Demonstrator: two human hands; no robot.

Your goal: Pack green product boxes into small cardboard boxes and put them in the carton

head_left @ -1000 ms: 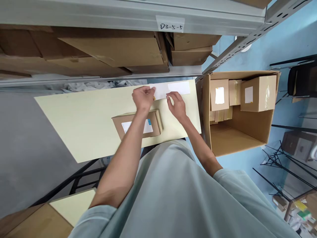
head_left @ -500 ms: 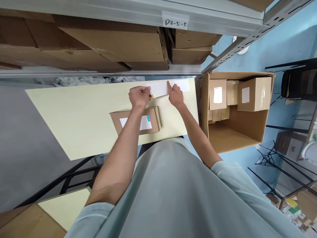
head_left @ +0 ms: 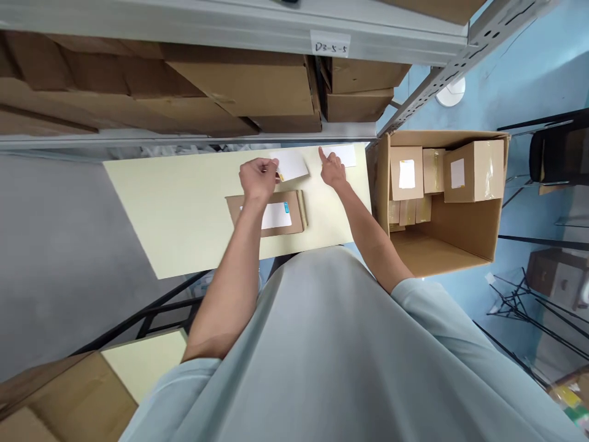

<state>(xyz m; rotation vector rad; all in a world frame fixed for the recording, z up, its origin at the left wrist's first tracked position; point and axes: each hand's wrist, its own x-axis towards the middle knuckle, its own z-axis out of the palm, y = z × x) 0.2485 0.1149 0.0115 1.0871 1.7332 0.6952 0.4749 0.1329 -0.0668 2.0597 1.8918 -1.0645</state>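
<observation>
My left hand (head_left: 256, 178) is closed in a pinch on a white label (head_left: 291, 164), lifted off the pale yellow table (head_left: 184, 202). My right hand (head_left: 332, 169) presses its fingers on the remaining white label strip (head_left: 343, 155) at the table's far edge. A small cardboard box (head_left: 271, 215) with a white sticker lies flat on the table just below my left hand.
A large open carton (head_left: 464, 239) with several smaller labelled boxes stands right of the table. Metal shelving (head_left: 230, 27) tagged D3-5-5 holds brown cartons above. A black chair (head_left: 556, 150) is far right. Another table and carton sit bottom left.
The one long white strip is now two pieces: my left hand pulled one label away to the left, while my right hand stayed on the remainder. The view shifted slightly.
</observation>
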